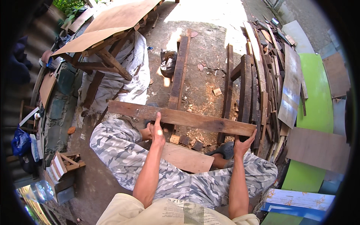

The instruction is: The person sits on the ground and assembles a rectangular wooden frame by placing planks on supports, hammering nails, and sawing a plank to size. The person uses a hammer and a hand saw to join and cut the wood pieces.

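Note:
A long brown wooden plank (pixel 195 120) lies crosswise in front of me, above my knees, its left end a little farther away than its right. My left hand (pixel 156 132) grips its near edge left of the middle, thumb up against the face and the other fingers hidden behind or below. At the right end my right hand (pixel 244 144) is closed round the near corner. Beyond the plank a dark wooden beam (pixel 180 71) runs away from me on the ground. Between my legs rests a light plywood piece (pixel 187 157).
Dark timbers (pixel 245 86) stand at the right beside a heap of wood strips (pixel 268 67). A plywood-topped table (pixel 112 22) is at the far left, with a white sack (pixel 137 71) under it. Wood shavings and small offcuts (pixel 183 140) lie on the ground. A black bag (pixel 168 62) stands by the beam.

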{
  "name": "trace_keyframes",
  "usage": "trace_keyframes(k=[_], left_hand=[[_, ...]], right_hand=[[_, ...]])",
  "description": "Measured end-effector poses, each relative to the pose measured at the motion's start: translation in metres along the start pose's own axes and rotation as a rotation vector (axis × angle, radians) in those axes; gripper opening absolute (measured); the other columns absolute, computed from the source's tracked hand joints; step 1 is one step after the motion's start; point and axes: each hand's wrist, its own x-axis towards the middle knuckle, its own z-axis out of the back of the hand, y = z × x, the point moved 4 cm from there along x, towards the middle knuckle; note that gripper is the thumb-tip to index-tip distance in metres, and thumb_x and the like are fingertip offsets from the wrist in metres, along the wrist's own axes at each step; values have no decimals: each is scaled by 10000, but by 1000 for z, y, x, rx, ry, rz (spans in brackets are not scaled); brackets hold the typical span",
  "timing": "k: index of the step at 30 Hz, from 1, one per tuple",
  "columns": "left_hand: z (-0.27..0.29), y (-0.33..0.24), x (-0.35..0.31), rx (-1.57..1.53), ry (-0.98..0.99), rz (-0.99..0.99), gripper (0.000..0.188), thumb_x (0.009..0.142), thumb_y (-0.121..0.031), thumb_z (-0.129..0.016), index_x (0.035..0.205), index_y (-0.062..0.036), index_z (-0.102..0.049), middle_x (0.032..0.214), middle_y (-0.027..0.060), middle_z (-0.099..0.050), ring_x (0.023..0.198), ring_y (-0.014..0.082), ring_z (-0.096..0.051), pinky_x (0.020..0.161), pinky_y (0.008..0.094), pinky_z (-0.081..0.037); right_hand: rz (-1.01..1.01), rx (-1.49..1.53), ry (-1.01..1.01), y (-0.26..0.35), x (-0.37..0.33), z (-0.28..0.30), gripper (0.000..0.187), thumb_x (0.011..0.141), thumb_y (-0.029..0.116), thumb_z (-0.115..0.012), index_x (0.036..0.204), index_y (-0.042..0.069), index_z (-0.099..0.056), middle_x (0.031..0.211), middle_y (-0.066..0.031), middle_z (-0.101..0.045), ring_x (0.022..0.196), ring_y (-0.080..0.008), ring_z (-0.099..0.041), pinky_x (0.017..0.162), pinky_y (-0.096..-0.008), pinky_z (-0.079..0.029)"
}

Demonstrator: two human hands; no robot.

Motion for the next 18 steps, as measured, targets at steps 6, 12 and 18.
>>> trace_keyframes(k=[6,12,18], left_hand=[[8,2,11,-32,-98,-107,681,895,-447,-770,1276,74,-553,1279,122,-595,1148,216,-550,1001,362,-437],[14,7,21,36,-25,-54,701,925,-482,-725,1317,62,-519,1326,137,-579,1184,228,-570,987,378,-488],[19,8,24,176,15,-3,705,943,-516,-689,1305,67,-526,1277,138,-594,1119,215,-592,909,363,-512]], right_hand=[[8,14,25,-9,-3,-7,1000,761,130,-856,1566,48,-268,1560,-208,-387,1424,-417,-387,1163,-467,-347],[22,41,20,1,-5,-8,965,805,121,-820,1579,60,-247,1540,-249,-382,1432,-429,-373,1176,-479,-320],[13,45,15,1,-4,-6,1008,756,116,-857,1564,39,-258,1545,-233,-390,1428,-425,-381,1176,-465,-336]])
